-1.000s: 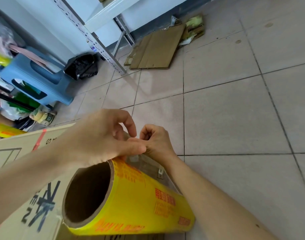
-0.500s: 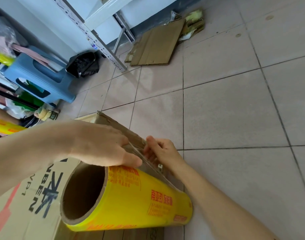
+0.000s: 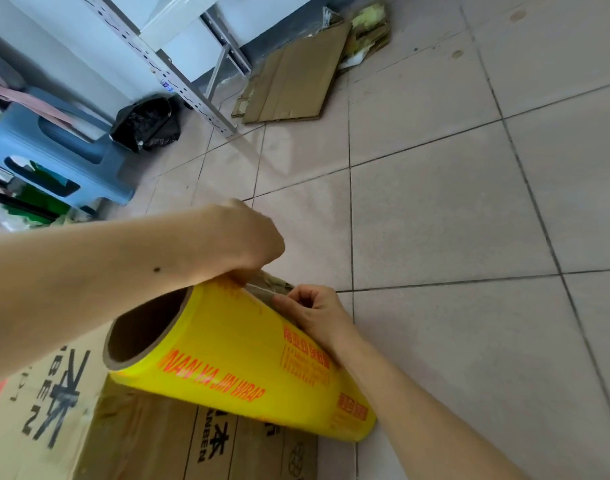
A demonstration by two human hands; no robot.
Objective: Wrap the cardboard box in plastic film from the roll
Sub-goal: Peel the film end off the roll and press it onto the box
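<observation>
A big yellow roll of plastic film with red lettering and a wide cardboard core lies across the brown cardboard box, which carries dark printed letters and sits low at the left. Just beyond the roll, my left hand reaches down with curled fingers to the box's far corner, its fingertips hidden behind the roll. My right hand pinches the clear film edge at that same corner. The film itself is barely visible.
Beige floor tiles spread to the right. Flattened cardboard lies by the far wall. A black bag, a metal shelf leg and a blue plastic stool stand at the left.
Both hands have shifted to the right along with the roll and box. The roll has turned, showing more of its lettering. My left hand has dropped lower behind the roll.
</observation>
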